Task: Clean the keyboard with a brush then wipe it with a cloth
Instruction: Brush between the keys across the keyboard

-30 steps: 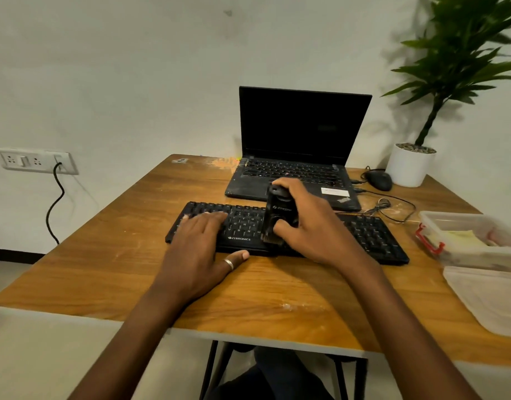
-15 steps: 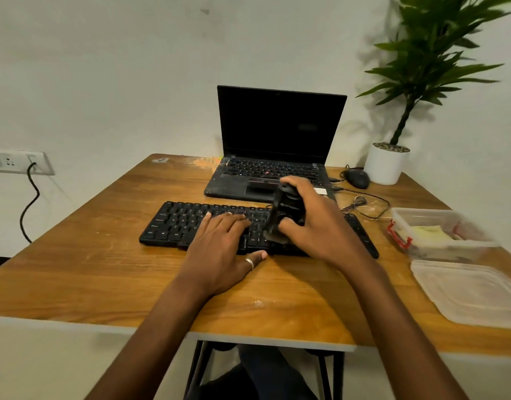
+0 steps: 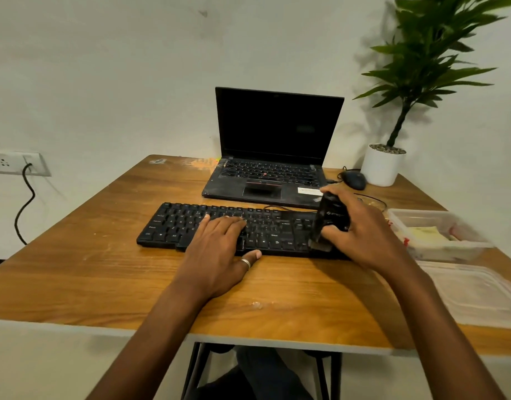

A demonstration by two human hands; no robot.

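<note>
The right grip (image 3: 364,238) curls round the brush (image 3: 332,217), bristles on the keyboard (image 3: 173,223); the left grip (image 3: 216,255) lies flat on it.

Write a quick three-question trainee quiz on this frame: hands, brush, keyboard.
1. True or false: the left hand lies flat on the keyboard, fingers straight.
2. Which hand grips the brush? A: left. B: right. C: both.
3. Fill in: the brush bristles meet the keyboard near its ____ end.
Key: 1 true; 2 B, the right hand; 3 right.
</note>
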